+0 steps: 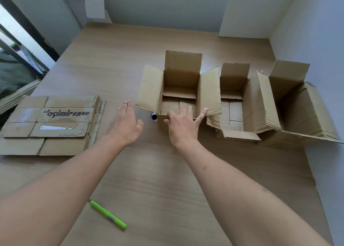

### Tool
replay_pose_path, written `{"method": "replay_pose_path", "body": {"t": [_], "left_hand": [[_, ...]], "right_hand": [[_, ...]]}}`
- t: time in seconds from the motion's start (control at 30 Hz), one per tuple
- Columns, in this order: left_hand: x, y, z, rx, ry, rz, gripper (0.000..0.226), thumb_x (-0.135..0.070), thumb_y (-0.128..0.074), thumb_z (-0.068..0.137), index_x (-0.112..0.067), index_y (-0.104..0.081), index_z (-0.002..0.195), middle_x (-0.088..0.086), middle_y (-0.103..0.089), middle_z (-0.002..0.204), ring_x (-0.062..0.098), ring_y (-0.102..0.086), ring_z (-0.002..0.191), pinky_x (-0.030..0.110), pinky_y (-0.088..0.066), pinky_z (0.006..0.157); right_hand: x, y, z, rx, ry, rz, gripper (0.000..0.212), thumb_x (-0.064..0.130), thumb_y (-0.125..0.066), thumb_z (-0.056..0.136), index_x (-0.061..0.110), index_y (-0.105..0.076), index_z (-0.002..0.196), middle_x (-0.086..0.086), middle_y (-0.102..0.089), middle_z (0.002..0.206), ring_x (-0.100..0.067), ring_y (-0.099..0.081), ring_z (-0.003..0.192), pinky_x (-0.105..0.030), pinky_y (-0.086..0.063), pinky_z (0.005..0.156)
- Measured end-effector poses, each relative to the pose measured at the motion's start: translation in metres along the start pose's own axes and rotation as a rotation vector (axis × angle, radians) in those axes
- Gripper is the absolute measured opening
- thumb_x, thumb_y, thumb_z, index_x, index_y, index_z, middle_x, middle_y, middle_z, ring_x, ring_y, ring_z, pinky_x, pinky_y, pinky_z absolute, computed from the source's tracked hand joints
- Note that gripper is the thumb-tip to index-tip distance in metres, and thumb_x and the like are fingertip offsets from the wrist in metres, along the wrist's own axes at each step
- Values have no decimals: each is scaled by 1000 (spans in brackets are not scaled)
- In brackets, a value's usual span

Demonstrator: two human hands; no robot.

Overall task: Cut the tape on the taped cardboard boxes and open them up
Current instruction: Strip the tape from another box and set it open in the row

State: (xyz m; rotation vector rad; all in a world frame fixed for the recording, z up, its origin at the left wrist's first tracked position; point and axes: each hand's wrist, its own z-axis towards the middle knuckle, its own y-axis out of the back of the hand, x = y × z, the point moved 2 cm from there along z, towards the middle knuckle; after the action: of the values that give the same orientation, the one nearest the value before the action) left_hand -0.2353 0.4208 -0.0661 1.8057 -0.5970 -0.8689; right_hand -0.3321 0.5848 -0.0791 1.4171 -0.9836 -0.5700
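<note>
Far left on the tabletop (167, 171): stack of flattened cardboard (50, 123), printed face up, long axis running left-right, with old tape patches on the top sheet; can't tell if any tape there needs cutting. Near edge, left of centre: green cutter (108, 215) lying loose and well away from both hands, long axis diagonal, tip pointing up-left toward the person's left forearm. Can't tell whether the blade is extended. Risk: a forearm sweeps over it on the way back and knocks it off the edge, or catches the tip if the blade is out. Left hand (124, 123) hovers above the tabletop, released, fingers straight and holding nothing, just left of the centre box (178, 89). Right hand (183, 125) is spread, fingers draped over the near wall of that box, touching the rim and not clamped on it. The box stands upright, mouth up, all four flaps out, long axis running away from the person. It looks empty and light, so pressing on the near wall could skid or tip it, or push it into the small black-and-white object (154, 117) just beside its left corner. To the right, the second box (234, 104) and third box (296, 104) are also open and crowd against each other; a nudge to the centre one would likely shove the row. All three boxes look finished.
</note>
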Motion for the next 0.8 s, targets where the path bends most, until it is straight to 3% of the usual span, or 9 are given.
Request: {"method": "replay_pose_path", "body": {"t": [0.17,0.5,0.63,0.8], "left_hand": [[2,-10,-3,59,-20,55,80,-32,-51,102,-5,-9,164,12,-9,172,30,-9,159,45,-17,128],[-21,-3,-6,70,-125,194,73,-35,-46,105,-11,-11,165,8,-8,173,32,-8,159,43,-16,128],[-28,6,-15,68,-148,208,72,-36,-45,106,-13,-12,165,7,-8,173,32,-8,159,44,-15,128],[-38,24,-35,87,-171,206,68,-37,-43,107,-16,-15,165,6,-8,173,31,-8,159,45,-16,128]], "right_hand": [[4,-2,3,-10,-79,-59,30,49,-37,108,30,-60,116,-14,-60,131,-40,-34,146,-77,12,111],[-4,4,14,11,-181,-112,53,58,-34,105,17,-57,129,-14,-59,138,-37,-37,144,-70,9,118],[1,15,8,-38,-71,-81,47,50,-38,107,15,-55,132,-12,-59,137,-34,-38,144,-67,0,122],[3,39,-5,-62,55,25,42,41,-39,108,13,-55,136,-11,-55,145,-34,-33,149,-51,-21,123]]}}
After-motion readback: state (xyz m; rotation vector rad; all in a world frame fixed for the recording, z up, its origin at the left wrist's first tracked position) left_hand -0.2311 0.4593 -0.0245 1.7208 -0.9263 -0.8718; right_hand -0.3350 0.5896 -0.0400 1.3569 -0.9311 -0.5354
